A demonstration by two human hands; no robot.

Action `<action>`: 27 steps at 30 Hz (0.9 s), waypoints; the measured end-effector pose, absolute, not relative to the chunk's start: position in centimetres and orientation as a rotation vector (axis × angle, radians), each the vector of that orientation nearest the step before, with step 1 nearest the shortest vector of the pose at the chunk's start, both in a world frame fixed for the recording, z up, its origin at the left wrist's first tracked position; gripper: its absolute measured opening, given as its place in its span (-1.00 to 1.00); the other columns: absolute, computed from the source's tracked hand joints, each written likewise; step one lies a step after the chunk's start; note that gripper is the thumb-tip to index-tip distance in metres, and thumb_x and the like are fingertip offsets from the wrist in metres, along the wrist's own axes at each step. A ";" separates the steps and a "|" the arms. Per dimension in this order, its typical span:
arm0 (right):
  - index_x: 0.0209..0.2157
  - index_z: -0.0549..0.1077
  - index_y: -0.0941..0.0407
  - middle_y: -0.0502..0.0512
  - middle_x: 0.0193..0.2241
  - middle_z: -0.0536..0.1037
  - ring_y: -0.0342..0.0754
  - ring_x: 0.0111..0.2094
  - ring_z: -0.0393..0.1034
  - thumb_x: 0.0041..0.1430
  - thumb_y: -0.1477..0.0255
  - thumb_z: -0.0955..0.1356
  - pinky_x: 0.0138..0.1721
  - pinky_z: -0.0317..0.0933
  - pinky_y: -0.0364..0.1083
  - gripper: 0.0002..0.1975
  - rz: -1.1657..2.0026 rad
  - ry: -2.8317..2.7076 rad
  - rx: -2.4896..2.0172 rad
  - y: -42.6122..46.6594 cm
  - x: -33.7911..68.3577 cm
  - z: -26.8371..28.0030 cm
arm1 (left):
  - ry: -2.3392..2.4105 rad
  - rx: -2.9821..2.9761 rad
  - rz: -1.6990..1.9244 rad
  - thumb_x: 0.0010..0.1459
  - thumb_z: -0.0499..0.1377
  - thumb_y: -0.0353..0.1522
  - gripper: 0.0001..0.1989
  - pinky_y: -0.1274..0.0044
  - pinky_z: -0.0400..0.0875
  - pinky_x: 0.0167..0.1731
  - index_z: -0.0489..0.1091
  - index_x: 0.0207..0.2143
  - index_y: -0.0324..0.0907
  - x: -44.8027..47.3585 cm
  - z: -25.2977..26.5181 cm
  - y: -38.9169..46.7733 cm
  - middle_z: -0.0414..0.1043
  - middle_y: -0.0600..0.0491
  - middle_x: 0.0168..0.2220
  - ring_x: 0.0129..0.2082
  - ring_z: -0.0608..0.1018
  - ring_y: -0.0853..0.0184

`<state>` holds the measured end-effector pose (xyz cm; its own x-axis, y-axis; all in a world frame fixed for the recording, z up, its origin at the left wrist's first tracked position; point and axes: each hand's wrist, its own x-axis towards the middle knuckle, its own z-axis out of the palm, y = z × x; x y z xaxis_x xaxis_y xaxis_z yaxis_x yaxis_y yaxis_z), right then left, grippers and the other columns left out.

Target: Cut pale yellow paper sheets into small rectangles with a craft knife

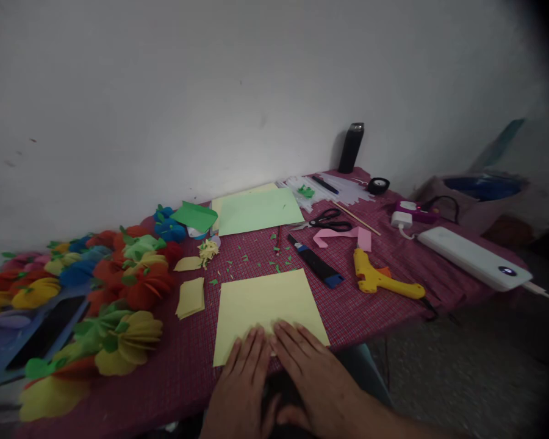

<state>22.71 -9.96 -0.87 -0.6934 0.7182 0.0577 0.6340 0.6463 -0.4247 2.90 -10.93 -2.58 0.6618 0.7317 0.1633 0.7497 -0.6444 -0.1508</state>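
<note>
A pale yellow sheet of paper (268,302) lies on the checked tablecloth at the near edge of the table. My left hand (242,381) rests on its near edge, fingers stretched out flat. Beside it, my right hand (304,363) lies flat on the same edge with straight fingers. The two hands almost meet at the fingertips, and neither grips anything. To the left of the sheet is a small stack of yellow paper pieces (191,297). A box cutter (315,261) with a dark handle lies just beyond the sheet's right side.
Colourful paper pumpkins (146,280) crowd the left side. Further back are a light green sheet (260,210), scissors (327,221), a pink strip (343,235) and glue sticks (297,189). A yellow glue gun (384,281), a white power bank (473,256) and a black bottle (351,148) stand or lie rightward.
</note>
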 end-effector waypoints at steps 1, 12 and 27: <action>0.17 -0.14 0.19 0.16 0.19 -0.21 0.06 0.18 -0.38 -0.02 0.00 0.16 0.16 -0.36 0.04 -0.17 0.552 -2.644 -1.114 -9.9 23.1 -1.1 | -1.219 -2.659 -0.134 0.04 -0.02 -0.16 -0.32 0.34 0.04 0.04 -0.08 0.15 -0.31 2.5 -2.5 -11.0 -0.07 -0.12 0.16 0.14 0.05 0.13; 0.16 -0.08 0.06 0.05 0.15 0.00 -0.01 0.15 -0.15 0.12 0.24 0.18 0.10 -0.07 0.03 -0.41 0.372 -2.567 -1.242 -11.1 29.0 -1.4 | -1.477 -2.361 -0.278 0.02 0.04 -0.19 -0.23 0.28 0.20 -0.07 -0.26 0.18 -0.24 -4.3 -4.5 -13.9 0.18 -0.16 0.05 0.05 0.24 0.11; -0.09 0.33 0.08 0.12 -0.12 0.40 -0.05 -0.06 0.22 0.14 0.43 0.20 -0.03 0.13 -0.01 -0.72 0.419 -2.467 -0.988 -7.2 30.9 -0.6 | -1.370 -2.781 -0.355 0.13 -0.04 -0.37 -0.59 0.31 0.14 0.03 0.10 0.06 -0.17 3.9 -0.4 -9.5 0.13 -0.03 0.09 0.09 0.16 0.25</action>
